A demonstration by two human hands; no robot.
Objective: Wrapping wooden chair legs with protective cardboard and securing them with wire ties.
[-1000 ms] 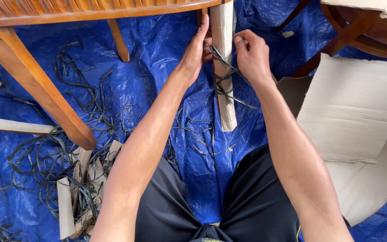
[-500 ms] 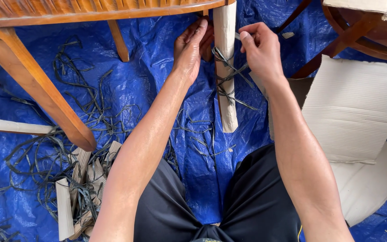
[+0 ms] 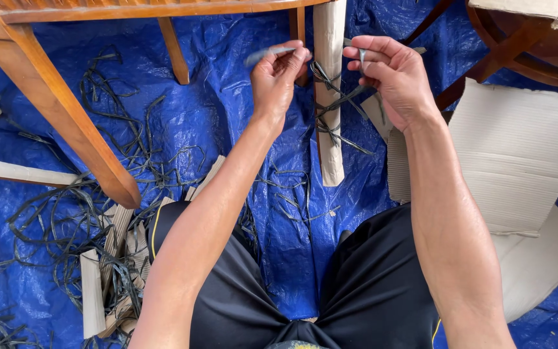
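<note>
- The left hand (image 3: 278, 76) now sits off the cardboard-wrapped chair leg (image 3: 329, 97), fingers pinched shut on 1 end of the dark strap (image 3: 330, 97); 1 second ago it lay flat against the wrap.
- The right hand (image 3: 392, 74) has lifted away to the right, its grip closed on the other strap end.
- The strap stays looped around the wrapped leg, between both hands, its ends now pulled outward.
- The wrapped leg stands on the blue tarp (image 3: 240, 116); cut strap scraps (image 3: 98, 213) lie to the left.

Furniture packing workshop, blue tarp (image 3: 227, 97), strap scraps (image 3: 98, 213), cardboard sheets (image 3: 518, 155)
</note>
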